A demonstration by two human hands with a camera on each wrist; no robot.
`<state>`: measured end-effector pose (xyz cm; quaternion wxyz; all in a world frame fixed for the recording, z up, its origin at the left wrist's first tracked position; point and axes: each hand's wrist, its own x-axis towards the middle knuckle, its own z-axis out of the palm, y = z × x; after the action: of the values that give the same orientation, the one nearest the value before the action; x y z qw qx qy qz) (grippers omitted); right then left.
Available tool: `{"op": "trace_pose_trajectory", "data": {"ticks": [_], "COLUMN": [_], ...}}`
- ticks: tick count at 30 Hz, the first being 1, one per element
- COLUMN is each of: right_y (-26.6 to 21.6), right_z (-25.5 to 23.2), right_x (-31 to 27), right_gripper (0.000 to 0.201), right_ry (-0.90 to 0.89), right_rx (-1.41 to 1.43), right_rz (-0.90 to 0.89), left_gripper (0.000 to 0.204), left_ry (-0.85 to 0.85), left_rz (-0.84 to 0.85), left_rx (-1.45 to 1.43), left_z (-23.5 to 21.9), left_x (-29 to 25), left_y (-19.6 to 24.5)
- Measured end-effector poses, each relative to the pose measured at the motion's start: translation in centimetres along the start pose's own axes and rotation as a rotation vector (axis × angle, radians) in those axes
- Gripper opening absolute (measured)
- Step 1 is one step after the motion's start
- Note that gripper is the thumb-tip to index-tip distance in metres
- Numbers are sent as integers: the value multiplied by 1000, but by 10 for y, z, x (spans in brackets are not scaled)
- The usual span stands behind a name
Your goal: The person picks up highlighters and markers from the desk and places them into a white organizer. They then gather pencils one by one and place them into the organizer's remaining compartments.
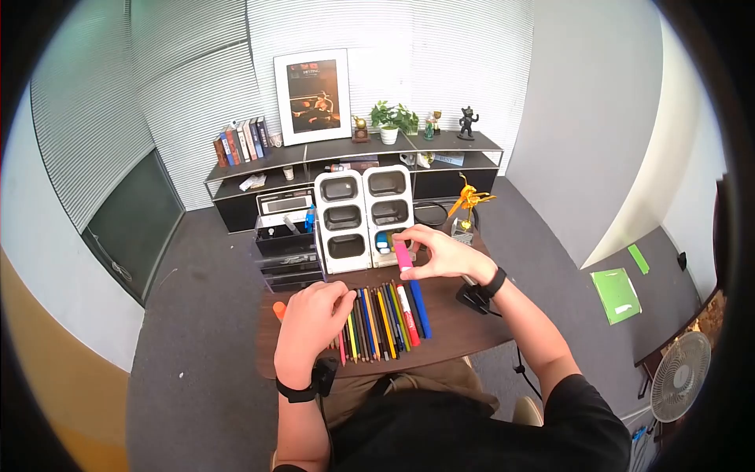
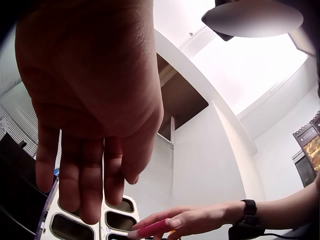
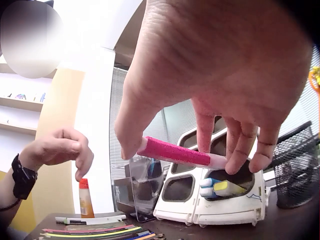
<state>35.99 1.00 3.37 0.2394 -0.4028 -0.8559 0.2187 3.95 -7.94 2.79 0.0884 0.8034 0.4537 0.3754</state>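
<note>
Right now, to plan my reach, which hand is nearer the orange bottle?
Left. The left hand is close to the bottle; the right hand, holding a pink marker, is farther off, by the white bins.

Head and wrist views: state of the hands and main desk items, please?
Right hand, pinching the pink marker.
Pink marker, held off the desk.
Left hand, relaxed, holding nothing.
Pencils, lying side by side.
Orange bottle, upright, red cap on.
Blue markers and yellow marker, inside white organizer, lower right compartment.
Fan, standing; spinning or not, cannot tell.
</note>
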Motion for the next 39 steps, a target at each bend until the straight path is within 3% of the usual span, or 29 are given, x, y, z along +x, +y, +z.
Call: {"op": "trace_pose_trajectory", "data": {"ticks": [2, 6, 11, 14, 21, 23, 26, 30, 34, 39], "right_y": [3, 7, 5, 9, 7, 6, 4, 14, -5, -19], "right_z": [3, 8, 13, 21, 27, 30, 34, 39, 32, 20], "right_x": [14, 23, 25, 22, 2, -3, -5, -8, -26, -67], "right_gripper": [86, 86, 56, 43, 41, 45, 49, 53, 55, 57], "right_ry": [-26, -5, 47, 146, 312, 301, 207, 193, 218, -2], "right_rx": [-29, -104, -63, -138, -161, -299, -286, -280, -267, -321], "right_rz": [81, 81, 244, 167, 51, -94, -102, -70, -54, 5], "left_gripper": [25, 27, 27, 27, 25, 27, 29, 30, 29, 23], "left_ry": [15, 14, 9, -5, 12, 11, 4, -7, -45, -64], "left_rz": [-2, -17, -2, -4, -42, -39, -30, -48, -70, -99], "left_rx": [-3, 17, 10, 13, 16, 16, 24, 24, 50, 45], "left_z": [-2, -10, -6, -4, -8, -8, -9, -9, -4, -5], "left_x": [-1, -1, -1, -1, -2, -2, 0, -2, -3, -3], "left_y": [-1, 2, -3, -3, -5, -4, -2, 0, -4, -11]}}
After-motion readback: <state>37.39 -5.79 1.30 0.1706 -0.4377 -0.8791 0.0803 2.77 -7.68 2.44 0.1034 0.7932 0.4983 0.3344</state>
